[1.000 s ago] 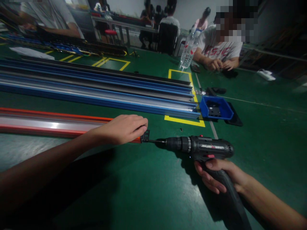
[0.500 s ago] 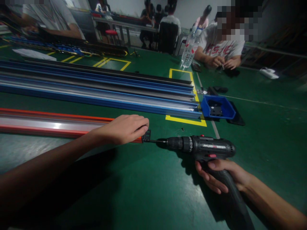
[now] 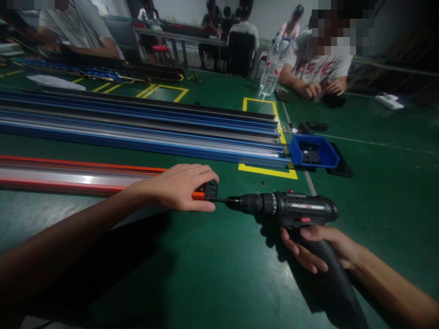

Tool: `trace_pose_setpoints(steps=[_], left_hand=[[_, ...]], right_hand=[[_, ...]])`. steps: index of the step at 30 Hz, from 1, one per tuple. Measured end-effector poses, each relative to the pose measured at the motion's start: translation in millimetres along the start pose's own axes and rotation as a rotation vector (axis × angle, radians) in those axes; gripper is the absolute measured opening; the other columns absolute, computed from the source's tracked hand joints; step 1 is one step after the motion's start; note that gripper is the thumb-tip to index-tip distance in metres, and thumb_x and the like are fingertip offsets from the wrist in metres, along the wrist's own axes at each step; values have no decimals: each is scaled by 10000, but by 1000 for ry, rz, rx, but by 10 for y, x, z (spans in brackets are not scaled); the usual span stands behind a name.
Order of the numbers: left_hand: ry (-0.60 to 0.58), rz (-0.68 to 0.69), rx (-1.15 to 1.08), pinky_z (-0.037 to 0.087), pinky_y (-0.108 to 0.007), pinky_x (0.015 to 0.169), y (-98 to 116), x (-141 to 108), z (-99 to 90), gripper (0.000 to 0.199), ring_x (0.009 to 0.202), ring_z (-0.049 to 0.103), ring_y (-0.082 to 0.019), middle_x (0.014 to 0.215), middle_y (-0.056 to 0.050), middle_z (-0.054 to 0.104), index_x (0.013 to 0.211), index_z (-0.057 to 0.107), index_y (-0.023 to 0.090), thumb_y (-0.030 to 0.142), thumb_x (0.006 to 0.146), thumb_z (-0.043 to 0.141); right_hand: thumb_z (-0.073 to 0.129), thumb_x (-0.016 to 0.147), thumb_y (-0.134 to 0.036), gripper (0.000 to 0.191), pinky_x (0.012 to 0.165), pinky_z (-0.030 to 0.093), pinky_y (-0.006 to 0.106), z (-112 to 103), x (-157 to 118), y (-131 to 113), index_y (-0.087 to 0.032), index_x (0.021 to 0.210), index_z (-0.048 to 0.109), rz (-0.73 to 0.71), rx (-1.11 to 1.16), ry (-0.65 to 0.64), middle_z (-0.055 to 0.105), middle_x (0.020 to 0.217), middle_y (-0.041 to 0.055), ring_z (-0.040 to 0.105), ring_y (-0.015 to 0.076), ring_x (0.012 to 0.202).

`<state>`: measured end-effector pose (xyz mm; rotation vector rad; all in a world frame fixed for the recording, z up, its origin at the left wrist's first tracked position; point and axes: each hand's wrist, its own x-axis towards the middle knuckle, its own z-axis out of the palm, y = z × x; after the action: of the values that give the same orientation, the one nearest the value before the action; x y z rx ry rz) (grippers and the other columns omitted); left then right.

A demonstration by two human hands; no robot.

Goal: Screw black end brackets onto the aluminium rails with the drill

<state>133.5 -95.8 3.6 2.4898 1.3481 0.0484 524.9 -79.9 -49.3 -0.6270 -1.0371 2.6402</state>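
My right hand point(image 3: 318, 251) is wrapped around the grip of a black cordless drill point(image 3: 298, 208), its chuck pointing left. The drill's long thin bit point(image 3: 226, 199) reaches the black end cap point(image 3: 211, 191) on an orange-edged metal rail point(image 3: 78, 179). Over the end of that rail lies my left hand point(image 3: 180, 187), its fingers on the far side and thumb on the near side, holding it around the cap. Whether the bit's tip sits in a screw is too small to tell.
Beyond the orange rail, several blue and black rails point(image 3: 154, 135) lie side by side. A blue bin point(image 3: 331, 157) with black parts stands at their right end. Two plastic bottles point(image 3: 269, 75) are farther back. Across the green table, a person point(image 3: 317, 68) works with both hands.
My left thumb has moved out from the fingers toward the near side of the rail end, uncovering more of the black cap. The drill stays at the cap, almost unmoved.
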Motion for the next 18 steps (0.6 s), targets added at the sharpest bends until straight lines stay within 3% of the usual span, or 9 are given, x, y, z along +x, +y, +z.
trace_pose_setpoints(steps=[9, 18], left_hand=[[47, 16, 25, 400, -335, 835, -38, 10, 65, 352, 1007, 595, -212, 1145, -31, 629, 1144, 586, 255, 511, 904, 596], [57, 47, 3, 411, -332, 833, -53, -1, 69, 425, 1012, 601, -221, 1144, -46, 641, 1133, 596, 248, 593, 887, 613]], right_hand=[[653, 923, -313, 304, 524, 569, 210, -23, -16, 6, -74, 1093, 733, 4, -1, -17, 722, 845, 110, 572, 53, 416], [654, 931, -318, 298, 523, 567, 207, -45, -19, 25, -88, 1100, 737, 6, 9, -6, 717, 856, 96, 565, 48, 424]])
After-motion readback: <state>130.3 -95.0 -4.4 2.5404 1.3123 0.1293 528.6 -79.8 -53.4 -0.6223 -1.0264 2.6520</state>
